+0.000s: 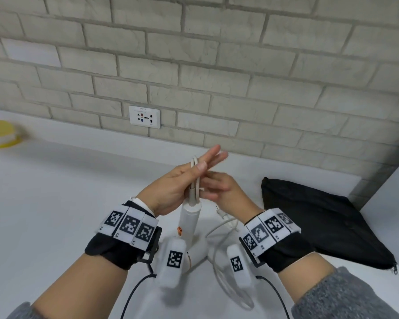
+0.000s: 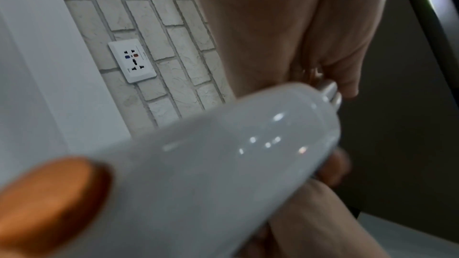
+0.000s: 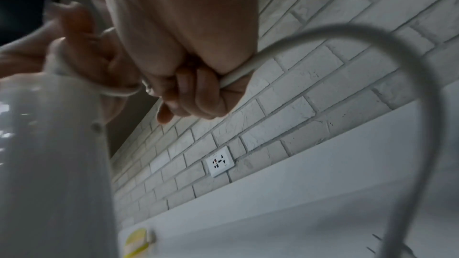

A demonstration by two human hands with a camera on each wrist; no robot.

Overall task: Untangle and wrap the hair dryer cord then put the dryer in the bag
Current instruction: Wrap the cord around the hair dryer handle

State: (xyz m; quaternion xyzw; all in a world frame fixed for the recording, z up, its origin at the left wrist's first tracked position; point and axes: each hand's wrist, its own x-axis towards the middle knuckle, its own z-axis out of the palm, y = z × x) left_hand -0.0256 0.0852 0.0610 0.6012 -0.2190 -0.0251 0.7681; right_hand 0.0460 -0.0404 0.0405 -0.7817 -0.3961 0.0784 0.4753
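Observation:
The white hair dryer hangs handle-up over the white counter; its orange switch shows close in the left wrist view. My left hand has its fingers stretched out. Its thumb pinches folded loops of the white cord just above the handle end. My right hand sits right beside it, fingers curled round the cord, which arcs away downward. Loose cord and the plug lie on the counter beneath my right wrist. The black bag lies flat to the right.
A brick wall with a white socket runs along the back of the counter. A yellow cup stands at the far left. A white side wall rises to the right of the bag.

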